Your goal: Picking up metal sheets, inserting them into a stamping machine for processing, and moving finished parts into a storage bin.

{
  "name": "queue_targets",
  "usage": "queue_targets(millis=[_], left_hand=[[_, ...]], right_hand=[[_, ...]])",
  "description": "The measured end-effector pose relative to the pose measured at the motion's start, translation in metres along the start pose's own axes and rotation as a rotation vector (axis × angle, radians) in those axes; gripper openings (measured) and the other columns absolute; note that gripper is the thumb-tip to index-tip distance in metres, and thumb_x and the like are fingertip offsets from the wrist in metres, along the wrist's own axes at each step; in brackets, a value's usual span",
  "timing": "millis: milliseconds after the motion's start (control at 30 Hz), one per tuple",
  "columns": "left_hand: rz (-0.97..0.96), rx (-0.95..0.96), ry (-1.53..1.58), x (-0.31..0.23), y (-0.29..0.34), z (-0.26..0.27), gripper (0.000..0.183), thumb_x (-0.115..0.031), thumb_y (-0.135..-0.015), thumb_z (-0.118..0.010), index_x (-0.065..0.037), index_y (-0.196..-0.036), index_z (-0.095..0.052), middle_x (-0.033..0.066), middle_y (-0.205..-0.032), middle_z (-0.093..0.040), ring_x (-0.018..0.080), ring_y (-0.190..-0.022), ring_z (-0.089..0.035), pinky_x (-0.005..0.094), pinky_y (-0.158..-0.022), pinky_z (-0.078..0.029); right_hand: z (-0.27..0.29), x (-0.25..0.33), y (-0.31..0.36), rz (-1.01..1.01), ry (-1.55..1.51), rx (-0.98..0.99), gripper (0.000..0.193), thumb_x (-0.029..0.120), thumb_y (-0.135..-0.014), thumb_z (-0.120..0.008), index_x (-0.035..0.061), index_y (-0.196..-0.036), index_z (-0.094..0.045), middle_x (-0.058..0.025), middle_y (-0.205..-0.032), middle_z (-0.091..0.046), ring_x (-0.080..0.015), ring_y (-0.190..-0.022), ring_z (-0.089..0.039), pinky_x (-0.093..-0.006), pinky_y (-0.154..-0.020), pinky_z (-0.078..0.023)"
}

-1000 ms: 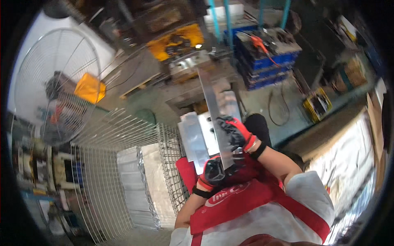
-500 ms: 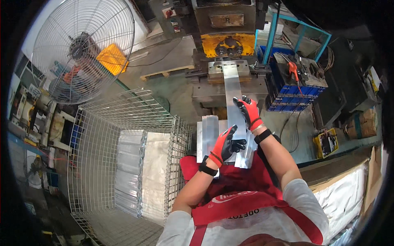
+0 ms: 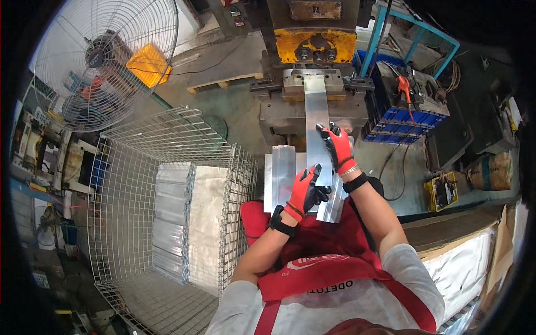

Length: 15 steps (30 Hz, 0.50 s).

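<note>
A long, flat metal strip point(image 3: 317, 114) runs away from me, its far end resting on the die block point(image 3: 290, 84) of a press. My right hand point(image 3: 338, 146), in a red and black glove, grips the strip's right edge about midway, thumb on top. At the near end, my left hand point(image 3: 304, 192), gloved alike, closes on the strip with its thumb over the upper face. The fingers beneath are partly hidden. Under the strip and in front of my lap lie several more metal pieces, one stack point(image 3: 283, 173) left of the strip and others point(image 3: 333, 205) below its near end.
The press point(image 3: 315, 44), with a yellow front, stands straight ahead. At left is a wire basket point(image 3: 125, 223) holding stacked metal strips, with a large fan point(image 3: 103, 53) behind it. Blue crates point(image 3: 396, 125) carrying tools stand right of the press; a yellow bin point(image 3: 442, 194) sits farther right.
The view has tilted slightly, so the press sits higher in the picture. Both hands keep their hold on the strip, and its far end remains at the die with little visible movement.
</note>
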<state>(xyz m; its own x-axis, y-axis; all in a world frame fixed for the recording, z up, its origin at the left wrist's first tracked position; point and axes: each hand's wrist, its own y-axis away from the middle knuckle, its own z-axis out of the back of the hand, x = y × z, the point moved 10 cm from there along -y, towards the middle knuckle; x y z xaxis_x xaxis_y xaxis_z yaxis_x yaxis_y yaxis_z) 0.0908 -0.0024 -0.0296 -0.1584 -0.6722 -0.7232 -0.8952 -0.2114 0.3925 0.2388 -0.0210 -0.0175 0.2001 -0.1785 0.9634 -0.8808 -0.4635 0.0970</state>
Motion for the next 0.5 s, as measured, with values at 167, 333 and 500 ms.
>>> queue_targets(millis=[167,333,500], left_hand=[[0.031,-0.041,0.045,0.011,-0.003,0.006,0.023,-0.035,-0.084,-0.050,-0.012,-0.083,-0.048,0.0074,-0.055,-0.054,0.0167,-0.039,-0.054,0.0226,-0.032,-0.038],[0.033,-0.016,0.015,0.012,-0.008,0.007,0.029,-0.039,-0.082,-0.052,-0.010,-0.090,-0.051,0.0110,-0.056,-0.054,0.0200,-0.038,-0.054,0.0245,-0.030,-0.035],[-0.042,-0.089,0.021,0.011,-0.029,0.013,0.024,-0.035,-0.083,-0.052,-0.010,-0.082,-0.049,0.0004,-0.053,-0.043,0.0196,-0.038,-0.054,0.0260,-0.029,-0.037]], right_hand=[[0.004,-0.014,-0.006,0.003,0.016,-0.010,0.009,0.018,-0.075,-0.060,0.0092,-0.075,-0.059,0.0085,-0.064,-0.050,0.0001,-0.050,-0.039,-0.0162,-0.044,-0.030],[0.005,-0.023,-0.009,-0.048,-0.064,0.011,0.008,0.017,-0.076,-0.060,0.0089,-0.075,-0.058,0.0073,-0.066,-0.052,-0.0009,-0.053,-0.040,-0.0174,-0.047,-0.033],[0.001,-0.005,-0.014,0.030,-0.143,0.068,0.009,0.020,-0.078,-0.060,0.0108,-0.076,-0.059,0.0065,-0.068,-0.053,-0.0017,-0.059,-0.043,-0.0193,-0.055,-0.035]])
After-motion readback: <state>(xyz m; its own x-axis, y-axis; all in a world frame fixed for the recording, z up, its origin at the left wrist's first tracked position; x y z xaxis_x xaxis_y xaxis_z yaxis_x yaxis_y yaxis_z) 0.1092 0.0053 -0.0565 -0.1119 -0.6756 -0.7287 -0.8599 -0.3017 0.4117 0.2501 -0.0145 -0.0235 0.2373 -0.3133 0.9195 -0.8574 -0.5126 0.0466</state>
